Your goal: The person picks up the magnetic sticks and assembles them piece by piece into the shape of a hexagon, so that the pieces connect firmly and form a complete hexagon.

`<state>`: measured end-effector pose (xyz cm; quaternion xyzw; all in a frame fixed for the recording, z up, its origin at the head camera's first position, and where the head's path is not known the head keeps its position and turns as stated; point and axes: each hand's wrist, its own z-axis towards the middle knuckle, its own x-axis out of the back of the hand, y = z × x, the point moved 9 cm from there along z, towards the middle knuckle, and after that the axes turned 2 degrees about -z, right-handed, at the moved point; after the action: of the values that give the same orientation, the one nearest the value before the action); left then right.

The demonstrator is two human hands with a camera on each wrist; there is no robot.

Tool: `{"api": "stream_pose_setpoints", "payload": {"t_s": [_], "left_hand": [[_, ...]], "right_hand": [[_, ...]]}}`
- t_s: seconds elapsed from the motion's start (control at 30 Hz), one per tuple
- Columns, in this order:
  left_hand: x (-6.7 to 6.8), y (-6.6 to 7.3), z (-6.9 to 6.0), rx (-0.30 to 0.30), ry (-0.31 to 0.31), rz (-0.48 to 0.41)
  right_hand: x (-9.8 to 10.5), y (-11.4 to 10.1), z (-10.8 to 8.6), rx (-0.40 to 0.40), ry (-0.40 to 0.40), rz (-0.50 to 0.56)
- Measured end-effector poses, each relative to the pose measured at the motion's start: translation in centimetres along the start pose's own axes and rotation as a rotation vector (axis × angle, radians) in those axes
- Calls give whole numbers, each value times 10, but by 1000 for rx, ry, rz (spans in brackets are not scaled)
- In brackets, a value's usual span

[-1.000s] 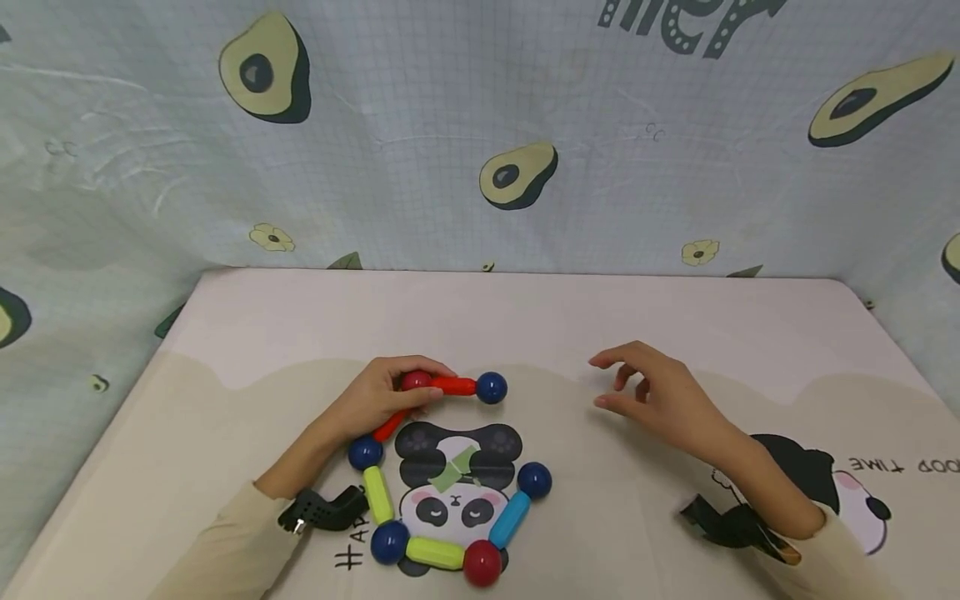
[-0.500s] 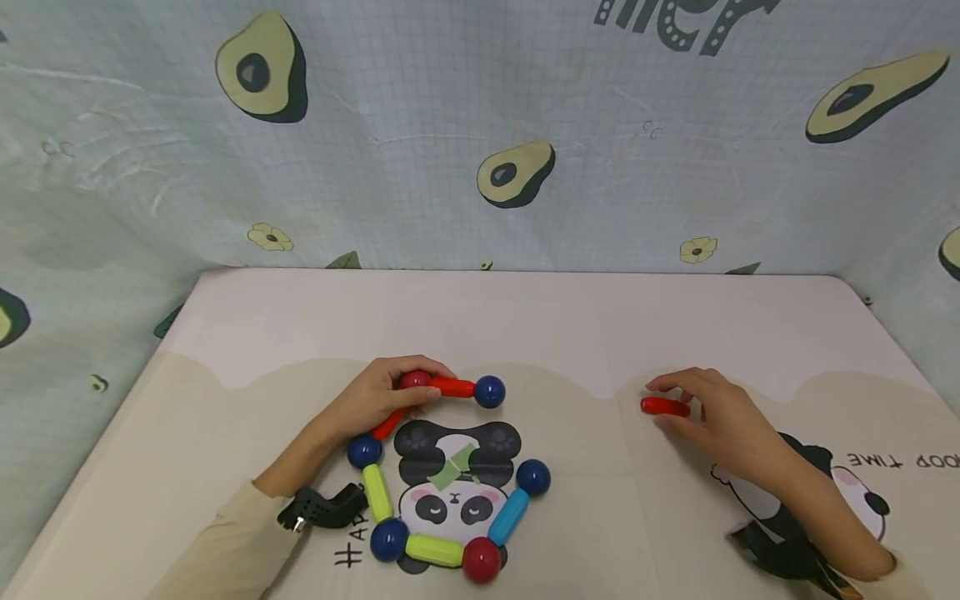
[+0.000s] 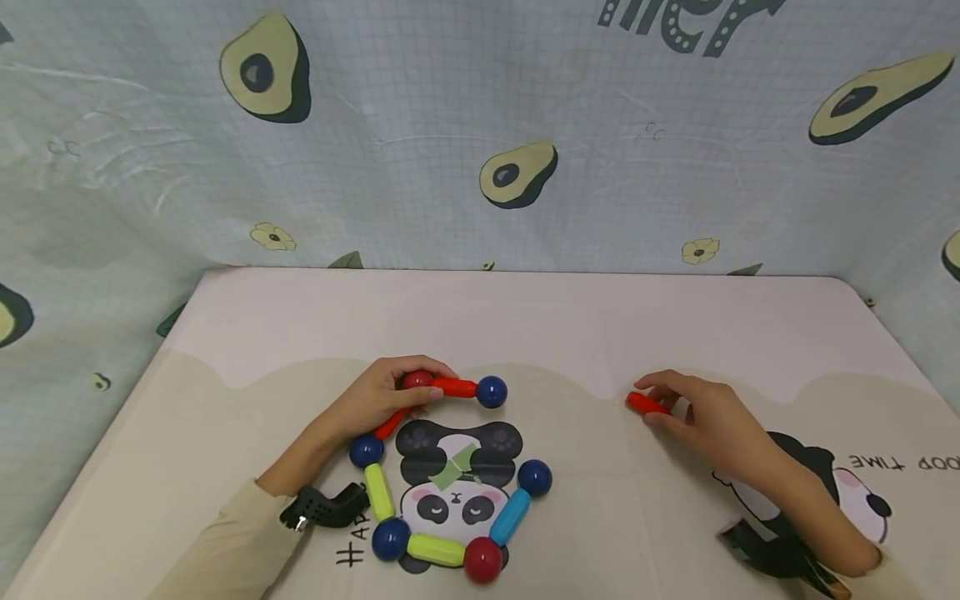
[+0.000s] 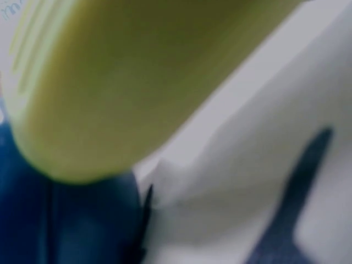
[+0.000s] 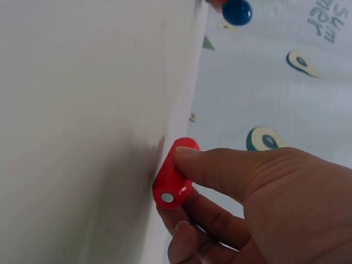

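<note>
Between thumb and fingers, my right hand [image 3: 697, 421] pinches a loose red magnetic rod [image 3: 647, 404]; a round silvery spot shows in its end in the right wrist view. My left hand [image 3: 386, 396] grips the chain's far left corner at a red ball [image 3: 417, 380]. A red rod [image 3: 457, 387] runs from that corner to a blue ball [image 3: 491, 392], and another red rod [image 3: 390, 424] leads down to a second blue ball [image 3: 367, 451]. Yellow-green rods [image 3: 436, 550], a near red ball [image 3: 483, 559] and a light-blue rod [image 3: 510, 517] continue it to a right-hand blue ball [image 3: 535, 477].
The chain lies around a printed panda [image 3: 453, 508] on the pale table cover [image 3: 570, 333]. Another printed animal [image 3: 862, 508] is partly behind my right forearm. An avocado-patterned cloth [image 3: 390, 108] hangs behind the table. A yellow-green rod [image 4: 126, 82] fills much of the left wrist view.
My right hand has moved right and nearer from the middle of the table, and now holds a red rod, which has since tilted and shifted slightly left. My left hand stays in place.
</note>
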<state>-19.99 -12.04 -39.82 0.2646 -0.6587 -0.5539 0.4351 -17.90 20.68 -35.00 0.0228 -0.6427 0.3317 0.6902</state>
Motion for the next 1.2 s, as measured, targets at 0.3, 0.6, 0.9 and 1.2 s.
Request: {"api": "stream_pose_setpoints", "payload": {"t_s": [0.3, 0.6, 0.9, 1.2], "left_hand": [[0, 0, 0, 4, 1, 0], [-1, 0, 0, 0, -1, -3], [0, 1, 0, 0, -2, 0], [1, 4, -1, -4, 1, -7]], "right_hand": [[-14, -34, 21, 39, -12, 165], [-35, -69, 36, 98, -19, 327], [-63, -95, 48, 98, -124, 392], [-68, -104, 51, 78, -156, 442]]}}
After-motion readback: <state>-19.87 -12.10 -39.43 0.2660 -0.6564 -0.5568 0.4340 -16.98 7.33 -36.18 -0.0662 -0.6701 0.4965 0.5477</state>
